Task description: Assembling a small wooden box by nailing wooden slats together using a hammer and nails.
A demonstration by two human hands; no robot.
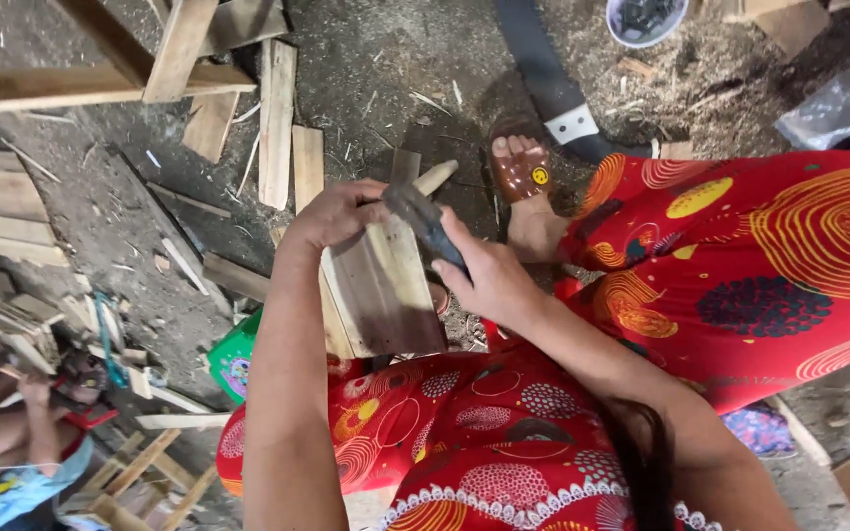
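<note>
Left hand (332, 214) is gripping the far edge of the wooden boards (381, 290), which are resting on the lap. Right hand (489, 278) is closing around a hammer (423, 218) over the boards' far end. Sandalled foot (521, 167) sitting just beyond; scrap planks (277, 118) lying far left on the dirt floor (376, 69).

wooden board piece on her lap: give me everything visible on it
The grey-brown weathered wooden board piece is flat and roughly rectangular, apparently several slats side by side, with visible grain and seams. It stands tilted on the lap, lower edge against the red patterned dress, top pointing away from the person. The left hand grips its upper left edge. The right hand sits at its right side, holding a dark hammer-like tool whose head lies over the board's top. A pale round wooden peg sticks out above it.
</note>
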